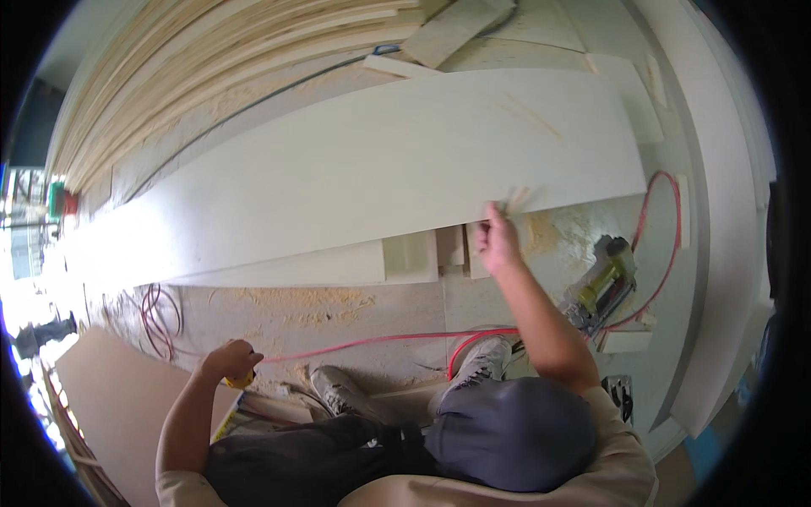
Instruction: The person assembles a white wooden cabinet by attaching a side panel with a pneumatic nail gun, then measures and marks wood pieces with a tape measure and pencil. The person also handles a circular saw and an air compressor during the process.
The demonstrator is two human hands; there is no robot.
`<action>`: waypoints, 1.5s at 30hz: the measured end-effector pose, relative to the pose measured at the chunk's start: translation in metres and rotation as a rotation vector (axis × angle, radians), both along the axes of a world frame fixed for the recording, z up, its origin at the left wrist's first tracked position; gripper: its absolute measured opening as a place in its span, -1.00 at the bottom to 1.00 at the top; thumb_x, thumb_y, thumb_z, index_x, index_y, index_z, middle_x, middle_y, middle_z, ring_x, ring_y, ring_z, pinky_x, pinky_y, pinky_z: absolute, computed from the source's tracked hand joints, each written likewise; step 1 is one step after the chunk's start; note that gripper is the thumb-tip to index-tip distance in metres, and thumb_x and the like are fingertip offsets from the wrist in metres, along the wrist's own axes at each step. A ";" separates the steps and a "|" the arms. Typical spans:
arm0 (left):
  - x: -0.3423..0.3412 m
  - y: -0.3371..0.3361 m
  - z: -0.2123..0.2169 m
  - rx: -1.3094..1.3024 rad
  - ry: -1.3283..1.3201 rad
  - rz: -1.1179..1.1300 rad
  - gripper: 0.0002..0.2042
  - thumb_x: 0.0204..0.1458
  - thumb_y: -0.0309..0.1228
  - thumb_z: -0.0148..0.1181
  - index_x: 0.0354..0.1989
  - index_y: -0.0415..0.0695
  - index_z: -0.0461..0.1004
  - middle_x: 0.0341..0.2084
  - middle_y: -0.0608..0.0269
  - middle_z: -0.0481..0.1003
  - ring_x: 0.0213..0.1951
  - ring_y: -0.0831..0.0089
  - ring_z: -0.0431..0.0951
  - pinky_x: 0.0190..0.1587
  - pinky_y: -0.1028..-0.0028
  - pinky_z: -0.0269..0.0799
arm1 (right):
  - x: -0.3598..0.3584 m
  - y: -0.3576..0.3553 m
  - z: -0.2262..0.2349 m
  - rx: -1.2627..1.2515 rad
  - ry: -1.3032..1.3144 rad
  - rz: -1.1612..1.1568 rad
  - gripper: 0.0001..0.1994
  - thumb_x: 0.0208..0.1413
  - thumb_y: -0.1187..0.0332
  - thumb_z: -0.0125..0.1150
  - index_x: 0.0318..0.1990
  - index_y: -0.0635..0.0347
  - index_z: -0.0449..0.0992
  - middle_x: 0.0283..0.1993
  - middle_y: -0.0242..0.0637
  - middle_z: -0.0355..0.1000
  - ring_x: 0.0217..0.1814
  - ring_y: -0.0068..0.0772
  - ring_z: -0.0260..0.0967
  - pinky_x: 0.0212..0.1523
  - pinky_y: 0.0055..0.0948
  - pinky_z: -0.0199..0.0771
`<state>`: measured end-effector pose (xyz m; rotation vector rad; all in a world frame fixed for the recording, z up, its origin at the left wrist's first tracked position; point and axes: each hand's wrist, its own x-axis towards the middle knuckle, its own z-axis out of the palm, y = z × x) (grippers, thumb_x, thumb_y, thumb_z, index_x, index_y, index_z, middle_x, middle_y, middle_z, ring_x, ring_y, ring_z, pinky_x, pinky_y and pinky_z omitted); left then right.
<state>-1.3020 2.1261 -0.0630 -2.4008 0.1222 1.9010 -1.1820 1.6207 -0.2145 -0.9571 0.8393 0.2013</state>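
Observation:
A long white board (363,160) stretches across in front of me. My right hand (498,241) is closed at its near edge, with the fingers pinched together. Just past the fingertips are thin pale slivers (518,199), blurred; whether the fingers grip them I cannot make out. More pale strips (532,117) show on the board's surface. To the left, low by my leg, my left hand (228,359) is wrapped round a yellow and black tape measure (242,380), mostly hidden by the hand.
A green nail gun (610,275) lies on the floor to the right, beside a looping red hose (677,211). Sawdust (329,304) is scattered about. Stacked wood strips (203,59) fill the far left, with a loose plank (448,34) at the back. A pale panel (118,397) leans at lower left.

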 end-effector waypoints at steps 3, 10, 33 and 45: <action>-0.024 0.002 0.012 0.066 -0.133 0.335 -0.63 0.07 -0.11 0.12 -0.22 -0.22 0.51 -0.25 -0.17 0.54 -0.12 -0.09 0.52 -0.06 0.11 0.41 | 0.003 -0.031 0.003 0.042 0.011 -0.062 -0.65 0.17 0.04 0.20 -0.50 -0.04 0.24 -0.68 -0.54 0.11 -0.75 -0.65 -0.01 -0.75 -0.59 -0.13; -0.057 0.019 -0.023 -0.040 -0.287 0.449 -0.69 0.05 -0.21 0.16 -0.20 -0.23 0.46 -0.30 -0.19 0.52 -0.14 -0.09 0.51 -0.09 0.11 0.42 | -0.004 -0.168 -0.009 -0.203 0.115 -0.316 -0.64 0.19 -0.06 0.12 -0.40 0.02 0.33 -0.56 -0.54 0.18 -0.65 -0.67 0.02 -0.71 -0.62 -0.11; 0.115 -0.078 -0.109 -0.875 -0.902 -0.549 -0.05 -0.42 -0.26 0.44 0.29 -0.12 0.13 0.37 -0.07 -0.03 0.40 0.00 -0.08 0.38 -0.09 -0.24 | -0.230 -0.054 0.062 -1.199 0.249 0.552 -0.68 -0.10 0.45 0.07 -0.12 0.29 0.38 -0.18 0.10 0.37 -0.05 0.19 0.28 0.00 -0.05 0.31; 0.123 -0.062 -0.121 -0.897 -0.986 -0.665 -0.02 -0.42 -0.22 0.41 0.32 -0.08 0.09 0.36 -0.02 -0.01 0.40 0.01 -0.09 0.38 -0.11 -0.18 | -0.511 -0.018 0.250 -1.084 0.973 0.342 -0.72 -0.01 0.29 0.23 -0.19 0.30 0.51 -0.22 0.02 0.51 -0.12 0.06 0.46 -0.12 -0.16 0.43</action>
